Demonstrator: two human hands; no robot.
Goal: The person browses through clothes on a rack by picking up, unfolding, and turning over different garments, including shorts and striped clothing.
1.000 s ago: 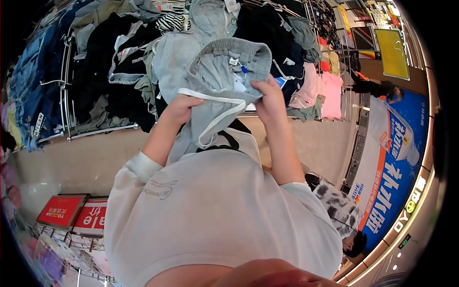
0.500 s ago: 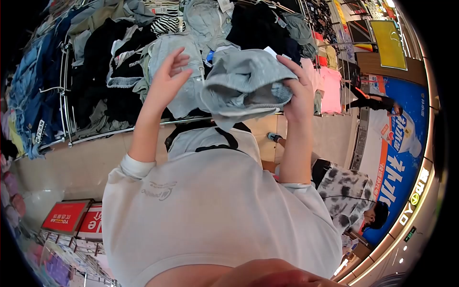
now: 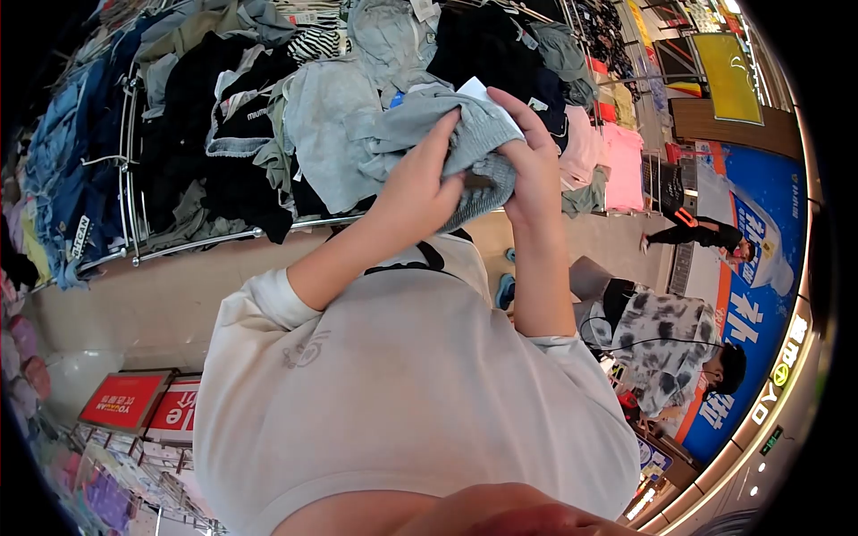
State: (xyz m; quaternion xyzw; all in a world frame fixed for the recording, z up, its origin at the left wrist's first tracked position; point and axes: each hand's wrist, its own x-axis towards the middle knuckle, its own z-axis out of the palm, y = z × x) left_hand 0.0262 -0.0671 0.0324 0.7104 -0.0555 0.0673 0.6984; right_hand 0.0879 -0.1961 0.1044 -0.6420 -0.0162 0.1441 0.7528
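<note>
A grey garment with a ribbed band is bunched between my two hands above the clothes rack. My right hand grips the ribbed band at its right end, thumb in front. My left hand is closed on the near left part of the same band; some of its fingers are hidden in the fabric. A white tag sticks up beside my right fingers. Just left of the garment lies a light grey piece of clothing with a drawstring.
The metal rack holds piled clothes, including black garments and blue denim at left. Pink clothing hangs at right. A person in a patterned shirt stands to my right; another person is farther off. Red signs stand lower left.
My left hand has moved right from open air and closed on the garment's band. The garment is more bunched and its opening narrower. My right hand has shifted slightly left.
</note>
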